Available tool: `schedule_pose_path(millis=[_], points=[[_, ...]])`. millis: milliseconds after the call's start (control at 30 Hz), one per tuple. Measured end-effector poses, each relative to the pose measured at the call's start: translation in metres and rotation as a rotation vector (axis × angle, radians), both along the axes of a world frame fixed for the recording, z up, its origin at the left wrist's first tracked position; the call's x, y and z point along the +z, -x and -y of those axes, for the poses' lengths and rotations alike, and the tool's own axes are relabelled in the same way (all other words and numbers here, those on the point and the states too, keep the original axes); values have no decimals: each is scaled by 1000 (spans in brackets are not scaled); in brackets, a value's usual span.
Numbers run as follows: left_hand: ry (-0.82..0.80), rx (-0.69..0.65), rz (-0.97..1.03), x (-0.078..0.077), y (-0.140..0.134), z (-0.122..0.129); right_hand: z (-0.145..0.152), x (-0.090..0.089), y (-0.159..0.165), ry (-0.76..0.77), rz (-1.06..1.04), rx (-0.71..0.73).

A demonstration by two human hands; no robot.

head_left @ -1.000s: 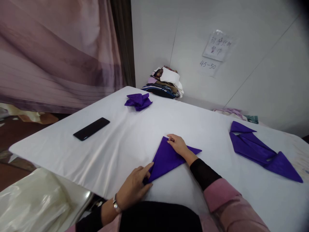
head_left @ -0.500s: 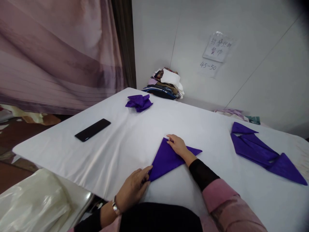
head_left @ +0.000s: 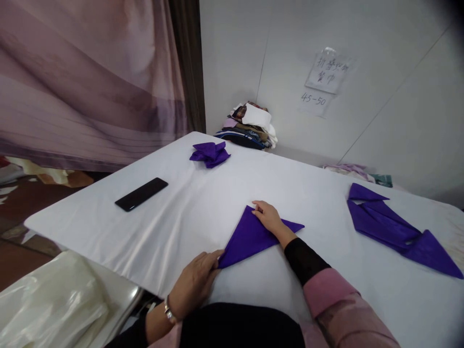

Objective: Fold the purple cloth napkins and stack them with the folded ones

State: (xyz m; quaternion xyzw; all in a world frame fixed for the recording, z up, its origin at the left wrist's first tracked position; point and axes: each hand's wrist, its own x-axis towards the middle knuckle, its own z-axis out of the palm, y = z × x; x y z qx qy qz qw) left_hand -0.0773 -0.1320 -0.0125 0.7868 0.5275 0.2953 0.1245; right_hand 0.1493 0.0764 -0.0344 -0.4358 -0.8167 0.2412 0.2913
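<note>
A purple cloth napkin [head_left: 246,239], folded into a triangle, lies on the white-covered table in front of me. My left hand [head_left: 194,278], with a silver bracelet or watch at the wrist, pinches the napkin's near left corner between thumb and fingers. Over the upper part of the napkin rests my right hand [head_left: 268,216], its thumb and forefinger closed near the top corner. A pointed end of the cloth sticks out to the right beyond that wrist. The underside of the fold is hidden.
A crumpled purple napkin [head_left: 210,154] sits at the back left, and a partly folded purple napkin [head_left: 384,222] lies at right. A black phone-like slab [head_left: 141,194] is on the left. Stacked clothes [head_left: 250,125] stand by the wall; a plastic-covered chair [head_left: 54,304] is lower left.
My left hand has shifted slightly left with the napkin's near corner, and that edge looks straighter. My right hand has stayed almost in place on the cloth.
</note>
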Motion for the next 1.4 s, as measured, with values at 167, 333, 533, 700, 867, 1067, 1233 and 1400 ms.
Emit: schedule_pose_path(millis=[167,333,533,700,867,1067,1233,1400], points=[[-42,-30,-43,2,1,1,0,-2,-1,-28,2,7],[-77,-74,-139,4,3,0,1,-1,-1,-39,9,7],[-82,-140,-230,9,9,-2,3,2,0,-49,15,5],[-68,-192,-225,9,10,-5,4,3,0,-73,27,1],[39,-211,-226,13,20,-12,2,2,0,-99,64,3],[126,-157,-152,46,11,-49,0,2,0,-67,66,4],[34,-170,-204,41,-40,-96,0,0,-1,-65,10,-8],[32,-17,-299,11,-52,-130,1,0,0,-68,-11,-29]])
